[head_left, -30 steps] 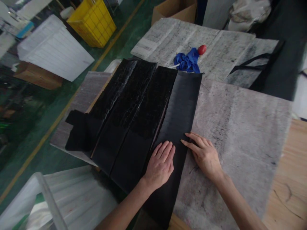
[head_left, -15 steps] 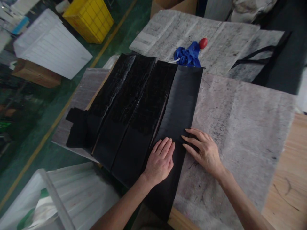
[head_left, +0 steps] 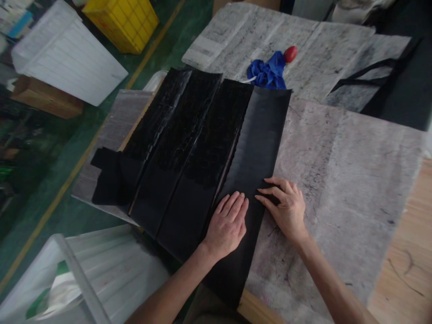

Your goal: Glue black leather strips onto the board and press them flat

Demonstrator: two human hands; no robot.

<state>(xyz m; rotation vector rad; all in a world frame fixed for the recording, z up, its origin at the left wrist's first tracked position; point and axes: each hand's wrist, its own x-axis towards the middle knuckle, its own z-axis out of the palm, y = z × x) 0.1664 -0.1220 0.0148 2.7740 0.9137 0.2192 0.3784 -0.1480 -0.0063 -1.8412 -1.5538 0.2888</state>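
A long black sheet strip (head_left: 259,135) with a matt face lies slantwise on the work surface. Flat on its near part rests my left hand (head_left: 227,225), fingers stretched out together. At the strip's right edge is my right hand (head_left: 285,202), fingers apart with their tips touching the edge; nothing shows gripped in it. Left of this strip lie several more black strips (head_left: 212,139) side by side, their far parts glossy and wet-looking, their near parts matt. A small black cut piece (head_left: 110,180) sits at the far left of them.
A stained grey covering (head_left: 344,189) spreads over the table. Beyond the strips lie a blue cloth (head_left: 268,72) and a red rounded object (head_left: 290,54). A white bin (head_left: 111,265) stands at lower left; a white crate (head_left: 74,58) and a yellow crate (head_left: 124,24) stand farther off.
My right hand has drawn its fingers slightly closer together at the strip's edge. My left hand stays flat on the strip. The whole view has shifted a little.
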